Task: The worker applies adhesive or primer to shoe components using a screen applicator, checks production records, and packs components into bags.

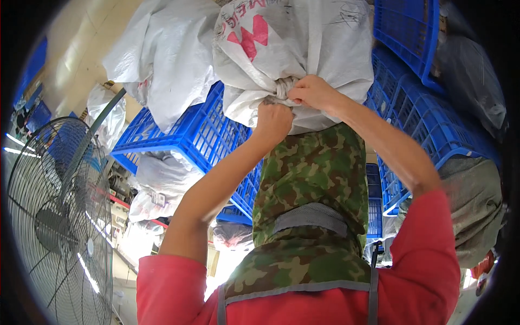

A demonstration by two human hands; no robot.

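Knot (284,88) on the near side of a white sack (295,49), upper centre, just beyond the person's camouflage apron (311,162). The hands meet at this point: the right hand (315,92) pinches the knot from the right, while the left hand (274,120) is closed in a fist on gathered cloth just below it.

Possible faults, by judgement: the twisted cloth could slip or loosen if the two hands pull unevenly; thin material could tear where the folds run tight into the knot; a fingertip could be caught between the folds. A hard pull toward the body might also shift or tip the sack, since its footing is unknown.

Limits of the view: the left fingertips are curled out of sight, and the path of the cloth through the knot cannot be followed. The sack's contents and support are hidden, and its top is cut off by the upper edge. A second white sack (176,54) partly covers a blue crate (181,143). At far left, the fan (57,222) obscures the clutter behind its wires.
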